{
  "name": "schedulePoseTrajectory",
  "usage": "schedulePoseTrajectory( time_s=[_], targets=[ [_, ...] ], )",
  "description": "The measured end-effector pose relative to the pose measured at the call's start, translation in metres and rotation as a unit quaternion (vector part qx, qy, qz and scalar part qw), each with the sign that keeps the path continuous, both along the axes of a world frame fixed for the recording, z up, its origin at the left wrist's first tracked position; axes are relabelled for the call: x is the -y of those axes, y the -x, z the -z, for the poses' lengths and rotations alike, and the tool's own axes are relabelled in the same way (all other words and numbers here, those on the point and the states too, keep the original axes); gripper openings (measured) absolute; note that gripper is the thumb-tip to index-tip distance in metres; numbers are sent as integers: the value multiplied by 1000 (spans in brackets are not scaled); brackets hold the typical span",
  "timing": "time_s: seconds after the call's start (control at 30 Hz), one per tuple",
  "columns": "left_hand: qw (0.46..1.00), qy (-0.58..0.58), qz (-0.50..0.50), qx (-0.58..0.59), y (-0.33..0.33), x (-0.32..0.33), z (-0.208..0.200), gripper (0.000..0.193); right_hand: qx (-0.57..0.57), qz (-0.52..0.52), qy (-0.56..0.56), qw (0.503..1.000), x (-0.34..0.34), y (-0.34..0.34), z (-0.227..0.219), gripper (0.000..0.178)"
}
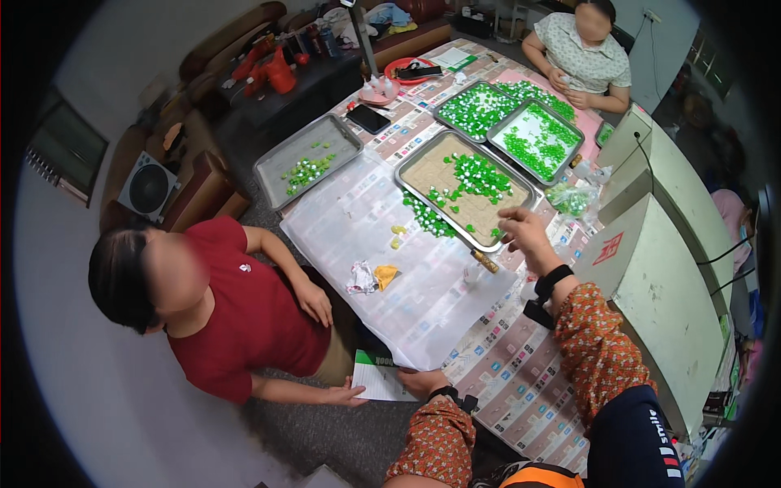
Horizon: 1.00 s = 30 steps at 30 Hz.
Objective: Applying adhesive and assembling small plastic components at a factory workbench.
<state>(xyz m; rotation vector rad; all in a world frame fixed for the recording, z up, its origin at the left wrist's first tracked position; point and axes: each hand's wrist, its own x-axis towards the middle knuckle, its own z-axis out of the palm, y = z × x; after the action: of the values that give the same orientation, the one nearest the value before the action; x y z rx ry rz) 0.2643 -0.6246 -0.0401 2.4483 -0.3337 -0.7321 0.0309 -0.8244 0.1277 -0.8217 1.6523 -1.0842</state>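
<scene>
Left hand [425, 381] grasps a green-and-white rectangular paper pad [381, 385], likely light, flexible; edges suit gripping. Right hand [526, 233] hangs loosely spread

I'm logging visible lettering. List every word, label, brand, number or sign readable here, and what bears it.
Wording itself is left unquoted.
Near white-green paper: large dark heading; finer print too small to read.
Far white-green paper: too small.
Navy cloth: white lettering.
Pale machine casing: red sign.
Red shirt: small white mark, unreadable.
Patterned table cover: print too small.
</scene>
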Motion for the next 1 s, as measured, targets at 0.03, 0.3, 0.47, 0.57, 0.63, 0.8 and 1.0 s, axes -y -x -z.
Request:
schedulePoseTrajectory(
  time_s=[0.03, 0.3, 0.47, 0.57, 0.63, 0.8, 1.0],
  targets=[
    [1000, -6, 12, 8, 0, 1, -7, 34, 2, -15, -5, 1000, -3, -2, 9, 31],
    [1000, 12, 25, -11, -7, -6, 22, 32, -236, -158, 26, 958, -10, -26, 60, 22],
    [999, -17, 47, -5, -5, -2, 1, 36, -275, -131, 33, 952, -9, -24, 58, 24],
    [997, -12, 35, -61, -7, 2, -5, 37, -49, -78, -22, 996, -13, -23, 46, 24],
    [999, -4, 42, -2, -10, 2, 0, 37, -8, -75, -31, 997, -22, -34, 28, 23],
    [998, -50, 23, -13, 1, 5, -16, 37, 54, -60, -25, 996, -61, -43, 16, 18],
    [997, 63, -21, 50, 2, 1, 19, 40, -123, 29, 136, 983, -92, -28, 29, 25]
  ],
)
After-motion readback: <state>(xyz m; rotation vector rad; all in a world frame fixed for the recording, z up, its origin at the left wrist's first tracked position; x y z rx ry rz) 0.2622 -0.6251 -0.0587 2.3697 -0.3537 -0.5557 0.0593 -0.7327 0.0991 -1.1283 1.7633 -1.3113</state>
